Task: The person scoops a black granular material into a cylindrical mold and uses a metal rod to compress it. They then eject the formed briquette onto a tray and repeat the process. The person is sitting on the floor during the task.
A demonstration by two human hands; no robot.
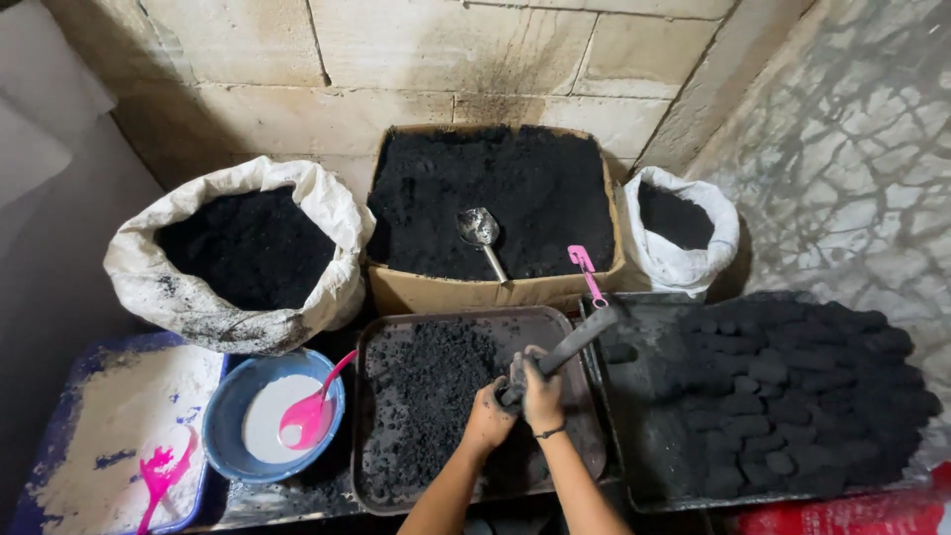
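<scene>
Both my hands meet over a dark metal tray (pixel 584 446) that holds a heap of black powder (pixel 436 391). My right hand (pixel 542 391) grips a long dark metal tool (pixel 580 339) that slants up to the right. My left hand (pixel 488 416) is closed around the tool's lower end, just above the powder. Both hands are blackened.
A second tray (pixel 654 436) on the right carries several pressed black lumps (pixel 792 386). Behind stand a white sack (pixel 243 258), a cardboard box (pixel 475 292) with a metal scoop (pixel 480 233) and a pink tool (pixel 586 269), and a smaller sack (pixel 684 233), all holding black powder. At left sit a blue bowl (pixel 226 421) with a pink spoon (pixel 312 411) and a white board (pixel 109 436).
</scene>
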